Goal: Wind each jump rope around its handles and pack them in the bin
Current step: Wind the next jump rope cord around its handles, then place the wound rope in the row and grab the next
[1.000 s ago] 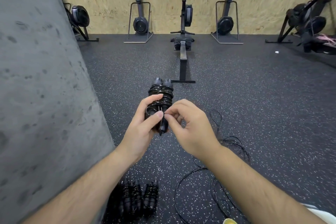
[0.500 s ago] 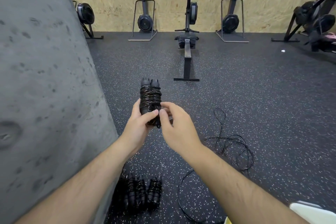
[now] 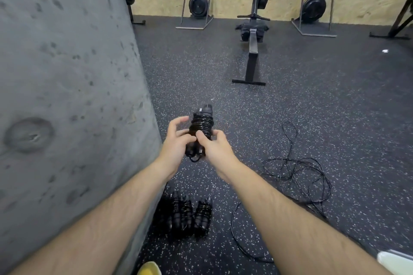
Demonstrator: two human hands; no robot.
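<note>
- Hands meet at the lower end of one wound jump rope point(image 3: 201, 129): the left hand point(image 3: 176, 143) has its thumb and lower fingers against the bundle with the upper fingers spread loose, and the right hand point(image 3: 214, 145) curls round it, thumb pressed onto the coils.
- Bundle held in the air above the rubber floor point(image 3: 312, 107) — handles side by side, a small loop of cord hanging below.
- Risk, as I judge it: that loose tail is not tucked, so easing the thumb could let the coils spring off the handles.
- Wound ropes point(image 3: 185, 214) lie in a row on the floor beside the concrete wall point(image 3: 67, 96).
- Tangled loose ropes point(image 3: 297, 174) lie to the right — a snag could start there.
- No bin in view.
</note>
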